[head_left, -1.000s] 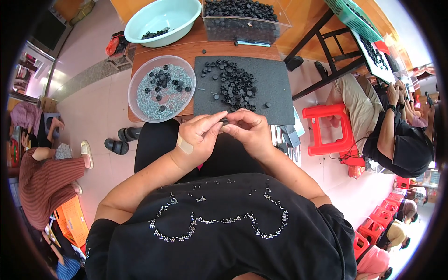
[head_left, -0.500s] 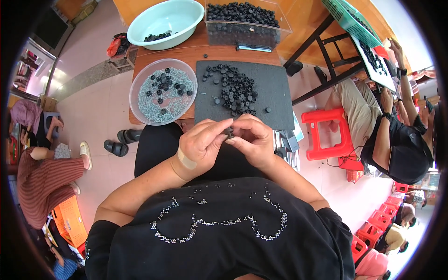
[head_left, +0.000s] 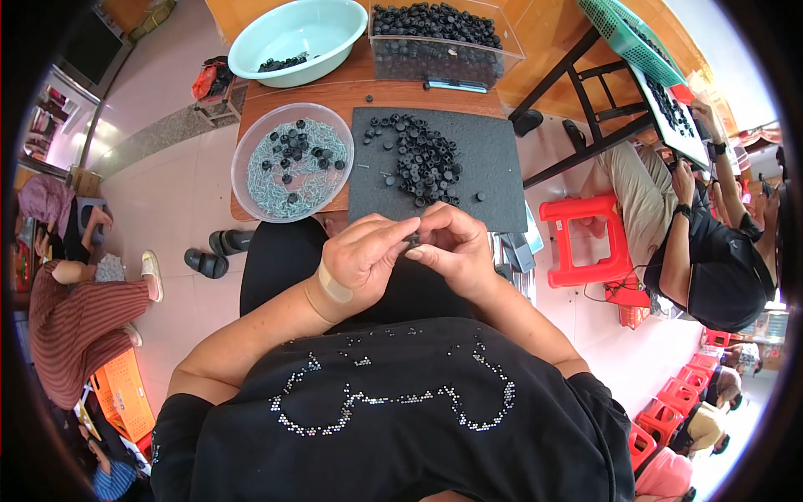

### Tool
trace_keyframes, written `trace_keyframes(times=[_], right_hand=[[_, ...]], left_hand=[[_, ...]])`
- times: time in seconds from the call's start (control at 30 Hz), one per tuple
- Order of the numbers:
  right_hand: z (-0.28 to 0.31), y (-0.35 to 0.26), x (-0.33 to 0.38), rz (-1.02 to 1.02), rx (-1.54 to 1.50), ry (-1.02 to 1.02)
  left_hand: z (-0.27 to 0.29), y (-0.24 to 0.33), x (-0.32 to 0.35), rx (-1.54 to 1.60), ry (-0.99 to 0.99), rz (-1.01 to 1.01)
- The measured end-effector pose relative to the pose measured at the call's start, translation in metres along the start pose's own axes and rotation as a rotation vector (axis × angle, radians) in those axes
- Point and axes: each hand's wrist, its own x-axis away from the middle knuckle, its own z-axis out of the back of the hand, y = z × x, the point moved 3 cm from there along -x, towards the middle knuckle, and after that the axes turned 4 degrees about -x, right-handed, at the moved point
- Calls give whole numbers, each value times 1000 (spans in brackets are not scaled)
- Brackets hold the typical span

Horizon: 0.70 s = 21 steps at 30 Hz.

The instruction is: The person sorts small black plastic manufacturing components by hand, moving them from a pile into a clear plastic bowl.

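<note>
Over my lap, my left hand [head_left: 361, 258] and my right hand [head_left: 454, 251] meet at the fingertips. Pinched between them is a small black plastic cap [head_left: 411, 240], largely covered by the fingers. Just beyond, a pile of black caps [head_left: 425, 163] lies on a dark grey mat [head_left: 489, 151], with a couple of loose screws on the mat at the pile's left side. Left of the mat stands a clear round tub [head_left: 240, 180] full of silvery screws [head_left: 272, 180], with several black caps lying on top of them.
On the wooden table [head_left: 364, 88] stand a pale green basin [head_left: 251, 63] and a clear bin [head_left: 502, 63] of black caps, a blue pen-like tool [head_left: 456, 86] before it. A red stool [head_left: 556, 251] and a seated co-worker [head_left: 711, 243] are at right. Sandals [head_left: 207, 263] lie on the floor.
My hands stay together around the small cap, with only slight finger shifts. At the right, the co-worker's raised hand has come lower, toward the white board.
</note>
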Motion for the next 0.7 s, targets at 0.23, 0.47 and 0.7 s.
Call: trace_keyframes(times=[0.23,0.47,0.7], right_hand=[[5,11,2,-109,-91,21],[5,14,1,-328,-298,92],[3,13,-1,-358,-282,144]], left_hand=[[-3,0,2,18,-27,67],[-8,-14,9,177,-75,251],[-12,-21,12,279,-106,447]])
